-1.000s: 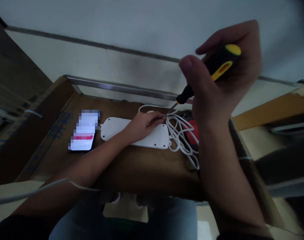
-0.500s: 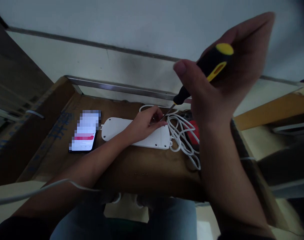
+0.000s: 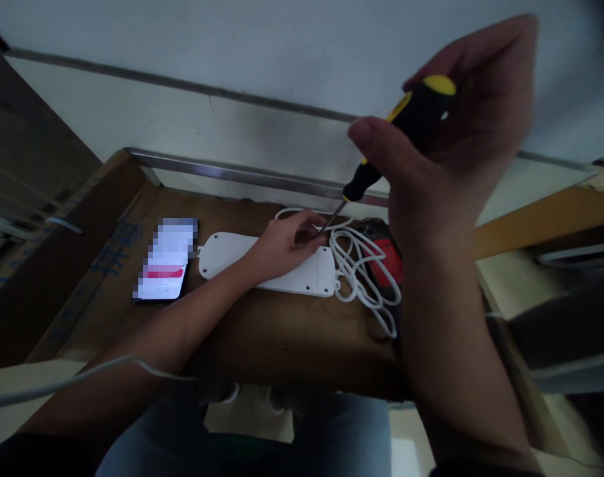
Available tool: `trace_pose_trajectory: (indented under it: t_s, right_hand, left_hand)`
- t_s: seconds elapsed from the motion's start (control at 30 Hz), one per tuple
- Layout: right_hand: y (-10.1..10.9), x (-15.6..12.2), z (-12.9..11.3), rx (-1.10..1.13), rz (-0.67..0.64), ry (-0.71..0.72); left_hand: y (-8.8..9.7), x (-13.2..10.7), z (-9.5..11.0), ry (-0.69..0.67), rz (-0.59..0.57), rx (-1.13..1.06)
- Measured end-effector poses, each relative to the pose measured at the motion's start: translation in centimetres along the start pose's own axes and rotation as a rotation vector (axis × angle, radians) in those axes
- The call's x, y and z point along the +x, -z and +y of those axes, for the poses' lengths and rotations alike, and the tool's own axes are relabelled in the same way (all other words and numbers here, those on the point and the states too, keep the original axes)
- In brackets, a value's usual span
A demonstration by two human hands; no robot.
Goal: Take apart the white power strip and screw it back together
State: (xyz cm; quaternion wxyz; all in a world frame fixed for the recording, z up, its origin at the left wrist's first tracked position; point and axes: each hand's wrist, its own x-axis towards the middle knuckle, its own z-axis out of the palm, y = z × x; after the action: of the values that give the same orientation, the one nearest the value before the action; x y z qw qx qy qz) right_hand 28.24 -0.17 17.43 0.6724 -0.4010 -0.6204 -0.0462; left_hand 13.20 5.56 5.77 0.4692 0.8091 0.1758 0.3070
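A white power strip [image 3: 222,255] lies face down on a cardboard box [image 3: 262,331]. My left hand [image 3: 285,245] rests on its right half, fingers curled and pressing near the screwdriver's tip. My right hand [image 3: 441,152] is raised close to the camera and grips a black and yellow screwdriver [image 3: 406,126]. The tool's thin shaft slants down to the strip's far right corner beside my left fingertips. The strip's white cable [image 3: 359,271] lies coiled just to the right.
A phone [image 3: 165,262] with a lit screen lies left of the strip. A red and black object [image 3: 389,255] sits under the cable coil. A metal rail [image 3: 242,175] runs behind the box, a white wall beyond. A white cord [image 3: 58,384] crosses my left forearm.
My right hand has turned the screwdriver handle, fingers shifting and the handle leaning more upright. My left fingers have lifted slightly at the strip's corner. The strip has not moved.
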Motion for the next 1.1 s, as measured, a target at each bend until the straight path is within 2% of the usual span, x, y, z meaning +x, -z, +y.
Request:
trace_pose_trajectory:
  t_s: [0.07, 0.1, 0.17, 0.27, 0.33, 0.4, 0.47, 0.57, 0.67, 0.8, 0.9, 0.97, 1.1]
  right_hand:
    - [-0.2, -0.2, -0.3, -0.139, 0.027, 0.027]
    - [-0.4, -0.4, -0.4, -0.141, 0.033, 0.014]
    - [-0.5, -0.7, -0.4, 0.008, 0.005, -0.055]
    - [-0.3, -0.8, -0.3, 0.345, -0.165, -0.212]
    - [-0.1, -0.7, -0.2, 0.398, -0.228, -0.263]
    - [0.0, -0.4, 0.0, 0.33, -0.153, -0.225]
    - [-0.1, -0.2, 0.1, 0.198, -0.022, -0.127]
    - [-0.4, -0.3, 0.0, -0.139, 0.105, 0.029]
    - [-0.7, -0.8, -0.6, -0.342, 0.113, 0.11]
    - [-0.5, -1.3, -1.6, -0.274, -0.04, 0.063]
    - [-0.4, -1.2, -1.6, -0.082, -0.112, -0.023]
    - [-0.4, -0.9, -1.4, 0.033, -0.113, -0.055]
    - [-0.9, -0.4, -0.8, 0.033, -0.05, -0.111]
  left_hand:
    - [-0.3, 0.2, -0.4, 0.024, 0.021, -0.082]
    - [-0.5, 0.2, -0.7, 0.037, 0.034, -0.111]
    - [-0.6, 0.4, -1.3, 0.066, 0.066, -0.145]
    - [-0.6, 0.4, -1.8, 0.084, 0.076, -0.171]
    - [-0.6, 0.3, -1.9, 0.064, 0.067, -0.165]
    - [-0.5, 0.2, -1.7, 0.035, 0.054, -0.14]
    - [-0.5, 0.1, -1.4, 0.01, 0.04, -0.119]
    - [-0.7, 0.2, -1.1, -0.007, 0.057, -0.099]
    - [-1.0, 0.3, -1.0, 0.009, 0.102, -0.104]
    - [-1.0, 0.4, -1.1, 0.05, 0.088, -0.124]
    - [-0.9, 0.4, -1.1, 0.046, 0.089, -0.105]
    - [-0.7, 0.4, -1.0, 0.039, 0.092, -0.087]
    - [-0.6, 0.3, -0.9, -0.012, 0.068, -0.047]
